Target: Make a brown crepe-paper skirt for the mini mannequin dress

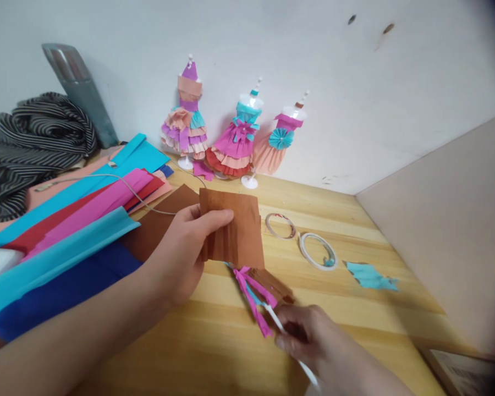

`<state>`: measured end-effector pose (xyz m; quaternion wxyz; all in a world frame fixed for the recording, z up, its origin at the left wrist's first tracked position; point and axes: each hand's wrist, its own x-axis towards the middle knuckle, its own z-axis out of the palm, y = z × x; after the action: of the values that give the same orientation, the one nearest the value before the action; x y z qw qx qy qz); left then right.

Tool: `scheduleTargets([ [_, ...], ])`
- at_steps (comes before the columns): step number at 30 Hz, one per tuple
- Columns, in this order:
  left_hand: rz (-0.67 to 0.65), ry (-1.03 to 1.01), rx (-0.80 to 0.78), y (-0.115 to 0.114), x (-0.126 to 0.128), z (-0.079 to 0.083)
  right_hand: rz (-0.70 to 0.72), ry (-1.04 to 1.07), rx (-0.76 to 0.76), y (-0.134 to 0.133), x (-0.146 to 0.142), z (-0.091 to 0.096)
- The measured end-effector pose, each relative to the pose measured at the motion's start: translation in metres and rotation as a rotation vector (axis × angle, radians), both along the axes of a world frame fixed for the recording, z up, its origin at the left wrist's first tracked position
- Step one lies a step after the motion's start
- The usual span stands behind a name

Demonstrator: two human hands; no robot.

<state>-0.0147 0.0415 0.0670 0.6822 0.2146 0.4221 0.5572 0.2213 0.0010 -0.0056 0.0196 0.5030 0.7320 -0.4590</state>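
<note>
My left hand [183,253] is closed on a folded, roughly square piece of brown crepe paper [237,234], thumb on its front face. Lower right, my right hand [309,338] is closed around a thin white strip [275,319]; whether it is stiff or soft I cannot tell. Just past the strip's upper end lie pink crepe paper strips [251,308] with a bit of blue among them. A second piece of brown paper [272,285] is beside these, partly behind the right hand and the held square.
Crepe paper sheets [86,206] in several colours lie at left, a thin cord [119,177] across them. Three small dress forms [233,137] in paper dresses stand by the wall. Two tape rolls [318,251] and a blue scrap [371,276] lie right. Striped cloth [37,137] is far left.
</note>
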Motion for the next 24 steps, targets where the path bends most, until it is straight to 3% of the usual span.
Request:
scheduleTargets([
  [3,-0.007,0.0,-0.014,0.001,0.0,-0.002,0.044,0.085,-0.114,-0.001,0.004,0.005],
  [7,-0.047,-0.055,-0.007,0.003,0.0,-0.003,0.03,0.011,-0.005,0.011,0.023,0.025],
  [10,-0.088,-0.153,0.04,0.005,0.003,-0.006,-0.111,0.061,0.08,0.033,0.028,0.038],
  [12,-0.143,-0.235,0.095,0.007,0.005,-0.011,-0.304,0.282,0.177,0.049,0.019,0.039],
  [13,-0.177,-0.269,0.118,0.008,0.007,-0.015,-0.378,0.448,0.145,0.057,0.011,0.038],
  [15,-0.245,-0.3,0.14,0.009,0.011,-0.024,-0.406,0.725,-0.171,0.07,-0.008,0.032],
  [17,-0.27,-0.262,0.122,0.011,0.013,-0.033,-0.424,0.872,-0.44,0.079,-0.026,0.029],
  [18,-0.275,-0.234,0.117,0.012,0.014,-0.037,-0.441,0.936,-0.499,0.081,-0.032,0.029],
  [24,-0.256,-0.032,0.049,0.014,0.014,-0.052,-0.648,0.977,-0.377,0.084,-0.035,0.038],
])
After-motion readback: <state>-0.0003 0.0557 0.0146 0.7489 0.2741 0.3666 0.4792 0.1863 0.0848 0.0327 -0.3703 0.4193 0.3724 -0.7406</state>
